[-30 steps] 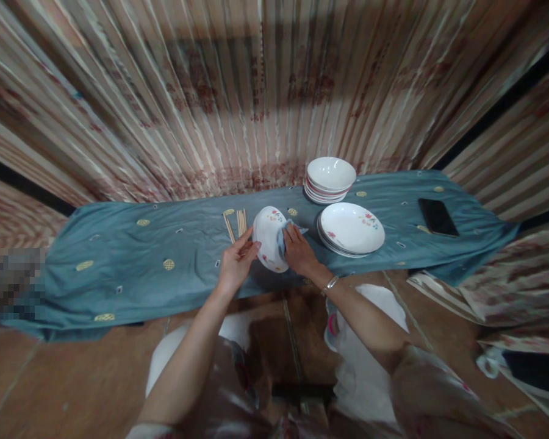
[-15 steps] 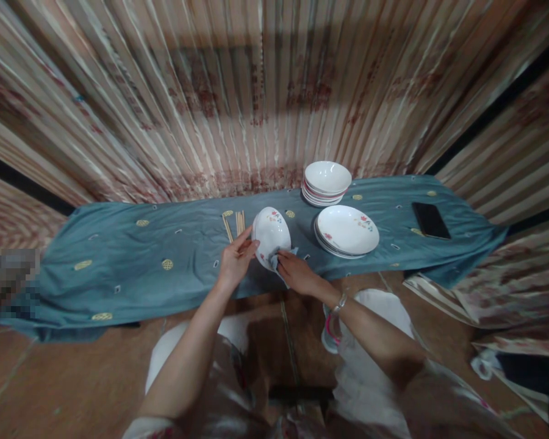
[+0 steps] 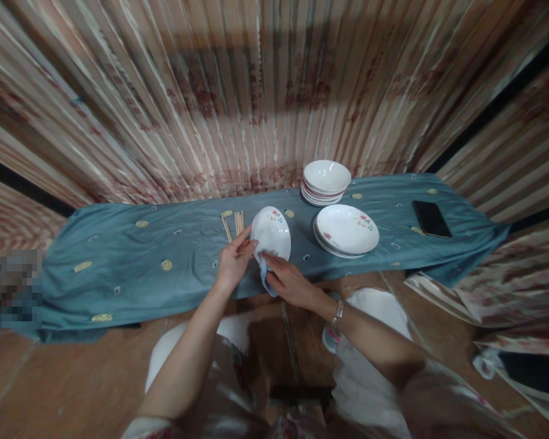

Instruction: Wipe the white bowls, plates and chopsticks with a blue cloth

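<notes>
A white plate (image 3: 272, 230) with a red flower pattern is tilted up over the near side of the table. My left hand (image 3: 236, 259) grips its left rim, thumb on the face and fingers behind. A light blue cloth (image 3: 267, 279) is bunched in my right hand (image 3: 290, 279), which presses it against the plate's lower face. Several wooden chopsticks (image 3: 240, 227) lie just beyond my left hand. Right of the held plate is a stack of flowered plates (image 3: 348, 228). Behind that stack stand nested white bowls (image 3: 327, 178).
The long, narrow table wears a teal cloth (image 3: 132, 262) with yellow motifs. A black phone-like slab (image 3: 431, 219) lies at its right end. Patterned curtains (image 3: 256, 91) hang right behind the table, with dark poles (image 3: 498, 103) at the sides.
My right hand has slid the cloth leftward across the plate's lower face, from its right edge toward my left thumb. The left hand and the plate stay nearly in place.
</notes>
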A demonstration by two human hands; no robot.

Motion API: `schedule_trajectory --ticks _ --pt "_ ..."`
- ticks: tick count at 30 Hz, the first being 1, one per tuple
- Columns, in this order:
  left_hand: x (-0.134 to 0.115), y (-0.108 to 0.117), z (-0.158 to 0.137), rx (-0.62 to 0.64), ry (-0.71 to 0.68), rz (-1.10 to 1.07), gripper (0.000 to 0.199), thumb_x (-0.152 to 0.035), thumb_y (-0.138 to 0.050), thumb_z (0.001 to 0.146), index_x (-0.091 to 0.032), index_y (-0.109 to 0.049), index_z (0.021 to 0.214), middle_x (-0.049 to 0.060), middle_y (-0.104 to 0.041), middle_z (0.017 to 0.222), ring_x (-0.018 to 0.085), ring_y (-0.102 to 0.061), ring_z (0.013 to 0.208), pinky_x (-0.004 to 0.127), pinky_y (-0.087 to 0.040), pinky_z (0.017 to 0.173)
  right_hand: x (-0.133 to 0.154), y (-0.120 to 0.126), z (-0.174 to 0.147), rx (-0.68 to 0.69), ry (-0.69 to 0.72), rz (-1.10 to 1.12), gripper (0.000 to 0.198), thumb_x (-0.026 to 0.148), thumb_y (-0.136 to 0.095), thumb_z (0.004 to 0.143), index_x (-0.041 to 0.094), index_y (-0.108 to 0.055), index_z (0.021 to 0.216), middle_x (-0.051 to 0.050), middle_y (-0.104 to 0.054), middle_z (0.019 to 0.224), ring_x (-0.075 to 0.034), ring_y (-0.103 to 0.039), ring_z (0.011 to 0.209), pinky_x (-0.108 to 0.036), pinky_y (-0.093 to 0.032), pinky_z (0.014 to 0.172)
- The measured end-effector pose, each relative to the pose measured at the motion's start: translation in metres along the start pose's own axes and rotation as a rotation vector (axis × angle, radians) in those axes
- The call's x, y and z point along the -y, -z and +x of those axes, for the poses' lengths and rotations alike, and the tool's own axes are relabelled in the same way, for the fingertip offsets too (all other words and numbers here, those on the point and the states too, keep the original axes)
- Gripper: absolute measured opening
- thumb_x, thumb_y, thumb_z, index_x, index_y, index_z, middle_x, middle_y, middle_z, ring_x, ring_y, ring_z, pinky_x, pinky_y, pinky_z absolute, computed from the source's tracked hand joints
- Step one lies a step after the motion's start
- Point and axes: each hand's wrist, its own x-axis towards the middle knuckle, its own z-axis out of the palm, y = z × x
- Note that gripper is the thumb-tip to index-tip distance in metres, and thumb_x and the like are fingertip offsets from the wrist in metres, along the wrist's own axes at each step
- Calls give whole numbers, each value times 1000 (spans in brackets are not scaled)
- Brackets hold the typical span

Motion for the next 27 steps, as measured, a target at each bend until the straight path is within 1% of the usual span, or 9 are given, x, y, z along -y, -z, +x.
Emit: schedule_trajectory --ticks 5,10,14,18,20,22,23,25,27 --pt "-4 -1 -1 3 -16 13 58 -39 -73 69 -15 -65 121 -4 -61 62 8 -50 50 20 -45 52 4 -6 10 -100 33 -4 52 16 -44 88 13 -44 140 -16 -53 139 -24 -47 131 -47 -37 112" --pt "-2 1 -2 -18 40 -34 76 -50 -72 70 -15 -52 135 -5 -62 65 10 -57 57 24 -52 61 5 -2 22 -128 33 -64 51 14 -43 87 14 -48 137 -15 -57 134 -25 -52 124 -46 -41 108" --pt "3 1 -2 -14 74 -65 84 -53 -71 70 -16 -45 141 -4 -64 66 14 -64 65 28 -55 65 3 12 28 -156 1 -38 46 13 -44 85 15 -55 130 -12 -66 121 -24 -60 111 -41 -46 101" --pt "5 1 -2 13 88 -50 85 -51 -70 71 -16 -41 143 -1 -68 72 16 -67 71 28 -55 66 0 33 32 -169 -66 64 45 12 -48 81 19 -60 124 -8 -66 122 -23 -61 112 -38 -45 101" --pt "2 3 -3 15 74 44 80 -49 -69 74 -18 -42 142 0 -69 74 16 -67 70 27 -54 66 -2 43 33 -153 -101 132 44 13 -50 80 22 -63 121 -5 -67 122 -22 -62 111 -37 -45 100" --pt "-4 7 -2 -32 0 216 72 -45 -68 77 -20 -46 140 1 -70 77 16 -66 71 28 -53 69 -3 52 34 -127 -131 197 41 14 -51 80 23 -65 118 -3 -69 117 -21 -64 105 -35 -47 95" --pt "-7 9 -2 -71 -71 314 68 -44 -67 77 -21 -49 138 2 -70 82 17 -65 75 29 -52 72 -3 56 34 -111 -145 224 40 14 -52 79 22 -66 116 -2 -71 112 -21 -66 99 -33 -48 91" --pt "-12 12 0 -130 -265 489 62 -42 -68 78 -22 -54 134 7 -68 100 22 -63 93 34 -51 83 -5 63 35 -73 -164 268 38 15 -53 78 19 -69 113 -2 -73 104 -19 -67 88 -29 -49 83" --pt "-15 12 2 -109 -466 618 52 -42 -67 79 -22 -60 127 11 -61 119 26 -55 114 42 -45 96 -7 68 36 -29 -159 304 37 16 -54 77 17 -70 111 -2 -73 100 -17 -66 82 -26 -49 77"
